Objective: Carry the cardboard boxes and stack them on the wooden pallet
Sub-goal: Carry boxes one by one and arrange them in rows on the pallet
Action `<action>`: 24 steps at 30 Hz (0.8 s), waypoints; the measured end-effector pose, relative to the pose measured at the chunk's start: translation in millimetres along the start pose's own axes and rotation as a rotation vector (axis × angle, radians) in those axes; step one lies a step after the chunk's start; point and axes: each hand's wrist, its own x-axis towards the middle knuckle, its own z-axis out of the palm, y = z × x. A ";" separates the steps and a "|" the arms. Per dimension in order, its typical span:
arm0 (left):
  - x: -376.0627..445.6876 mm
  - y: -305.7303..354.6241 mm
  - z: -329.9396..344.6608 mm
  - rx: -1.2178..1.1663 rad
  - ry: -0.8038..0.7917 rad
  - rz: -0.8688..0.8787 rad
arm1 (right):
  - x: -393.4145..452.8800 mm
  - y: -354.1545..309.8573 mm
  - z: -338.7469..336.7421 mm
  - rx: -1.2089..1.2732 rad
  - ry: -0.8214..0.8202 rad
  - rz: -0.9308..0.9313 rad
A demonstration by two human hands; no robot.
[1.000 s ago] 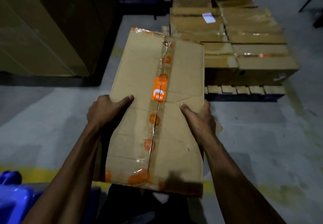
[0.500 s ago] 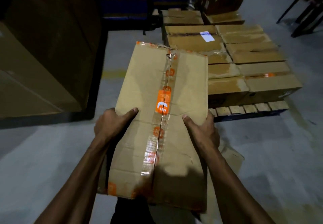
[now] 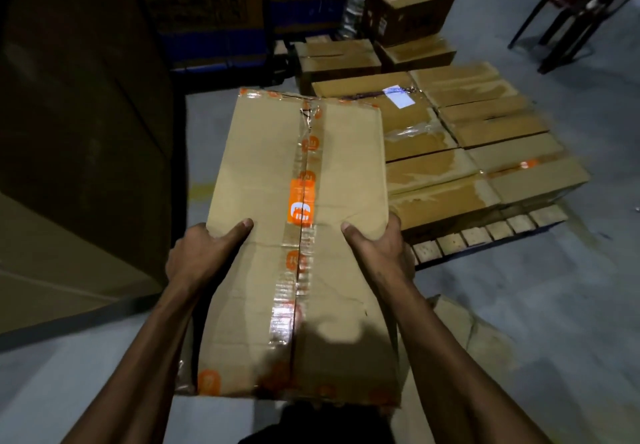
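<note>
At the far left a stack of big cartons stands on the floor, its side in shadow. Behind it, at the top, more printed cartons rest on a blue base.

The left hand grips the left edge of the carried box, thumb laid flat across the top face and fingers tucked under the side, out of sight. The box is long and flat, held above the floor in front of the person, with its far end pointing toward the pallet. Clear tape printed with orange marks runs down its centre seam, and an orange label sits midway along it. The right hand grips the right edge the same way, thumb on top.

To the right of the held box, the wooden pallet lies on the floor, its near edge showing a row of pale block ends. Flat boxes cover it in two rows, touching side by side; one bears a white label. At the pallet's far edge a smaller box sits on top of another. A piece of loose cardboard lies on the floor by the right forearm. Dark chair legs stand at the top right corner.
</note>
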 end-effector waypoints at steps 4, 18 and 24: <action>37.2 18.9 -9.2 -0.002 0.003 -0.006 | 27.4 -26.3 14.1 0.012 0.004 0.010; 266.0 162.5 3.3 -0.038 0.001 0.065 | 249.1 -150.6 54.2 0.067 0.019 0.104; 369.5 234.7 -5.4 0.004 0.007 0.099 | 336.5 -219.7 54.5 0.114 0.062 0.099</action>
